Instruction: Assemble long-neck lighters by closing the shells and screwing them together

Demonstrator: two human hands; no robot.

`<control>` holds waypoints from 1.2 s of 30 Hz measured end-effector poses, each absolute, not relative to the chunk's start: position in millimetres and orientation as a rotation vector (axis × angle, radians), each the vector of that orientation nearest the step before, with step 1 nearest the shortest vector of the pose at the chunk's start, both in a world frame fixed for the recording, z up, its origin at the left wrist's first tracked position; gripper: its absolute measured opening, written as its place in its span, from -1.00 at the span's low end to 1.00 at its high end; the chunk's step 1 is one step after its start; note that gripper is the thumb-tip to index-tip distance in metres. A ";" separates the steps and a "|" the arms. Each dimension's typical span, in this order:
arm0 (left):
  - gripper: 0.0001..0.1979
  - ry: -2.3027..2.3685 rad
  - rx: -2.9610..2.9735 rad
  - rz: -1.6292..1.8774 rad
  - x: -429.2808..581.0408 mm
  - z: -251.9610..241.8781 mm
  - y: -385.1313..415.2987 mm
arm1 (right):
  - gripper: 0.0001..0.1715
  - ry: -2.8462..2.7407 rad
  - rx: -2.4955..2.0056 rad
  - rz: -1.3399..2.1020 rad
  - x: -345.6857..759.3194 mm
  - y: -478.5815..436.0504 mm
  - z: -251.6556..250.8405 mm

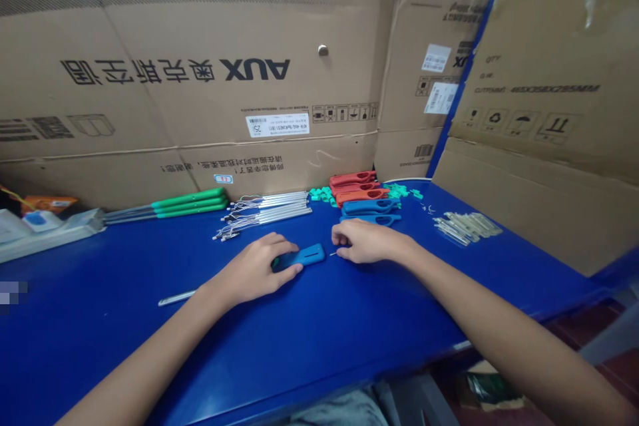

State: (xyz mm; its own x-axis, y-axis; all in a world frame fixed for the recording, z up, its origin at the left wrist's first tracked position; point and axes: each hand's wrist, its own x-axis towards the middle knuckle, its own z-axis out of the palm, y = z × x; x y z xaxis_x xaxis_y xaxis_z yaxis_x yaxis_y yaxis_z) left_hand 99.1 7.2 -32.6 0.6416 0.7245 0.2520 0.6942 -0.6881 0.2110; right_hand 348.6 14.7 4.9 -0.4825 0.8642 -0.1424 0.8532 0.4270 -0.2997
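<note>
Deep blue workbench, red-orange handles, blue handles, green grips, teal bits perhaps, black-printed brown cardboard

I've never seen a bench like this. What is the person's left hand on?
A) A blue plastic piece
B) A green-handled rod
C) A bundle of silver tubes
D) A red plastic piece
A: the left hand lies over a blue plastic piece, whose end sticks out past the fingers.

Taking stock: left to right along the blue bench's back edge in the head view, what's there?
Green-handled metal rods, wired silver rods, teal plastic pieces, red plastic handles, pale rods
</note>
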 end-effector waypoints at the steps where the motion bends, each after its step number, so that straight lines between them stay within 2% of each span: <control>1: -0.61 1.195 2.759 0.489 99.1 -32.4 6.8 | -0.76 -2.638 -1.581 0.514 351.5 15.5 6.1; 3: -0.61 1.193 2.759 0.492 99.6 -31.6 6.0 | -0.71 -2.656 -1.616 0.501 357.8 17.4 8.3; 9: -0.62 1.190 2.763 0.505 101.4 -30.6 5.8 | -0.72 -2.627 -1.660 0.522 364.7 23.8 4.1; 13: -0.63 1.193 2.768 0.497 101.4 -30.4 5.8 | -0.68 -2.544 -1.496 0.586 358.6 24.6 1.3; 17: -0.63 1.192 2.768 0.485 101.9 -29.6 5.2 | -0.75 -2.421 -1.252 0.623 353.8 28.2 2.7; 21: -0.63 1.194 2.761 0.497 101.9 -30.2 5.6 | -0.68 -2.320 -1.104 0.565 353.5 32.5 -1.6; 28: -0.63 1.187 2.760 0.478 100.7 -32.1 6.6 | -0.74 -2.226 -1.013 0.445 349.2 30.8 -13.7; 30: -0.63 1.188 2.761 0.472 100.8 -31.9 6.2 | -0.80 -2.184 -1.006 0.473 347.4 30.2 -13.0; 34: -0.63 1.186 2.764 0.462 101.9 -30.7 5.6 | -0.73 -2.028 -1.038 0.601 343.1 31.1 -11.7; 36: -0.63 1.186 2.766 0.454 102.4 -30.1 5.5 | -0.78 -1.962 -1.032 0.734 340.3 32.0 -14.1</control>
State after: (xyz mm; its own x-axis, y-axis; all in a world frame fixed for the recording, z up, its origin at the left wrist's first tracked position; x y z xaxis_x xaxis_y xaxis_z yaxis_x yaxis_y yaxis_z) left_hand 102.4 5.5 -30.1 0.6528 0.7210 0.2325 0.6918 -0.6924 0.2050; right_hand 340.3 32.0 -14.1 -0.3614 0.8553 0.3712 0.4016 0.5021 -0.7659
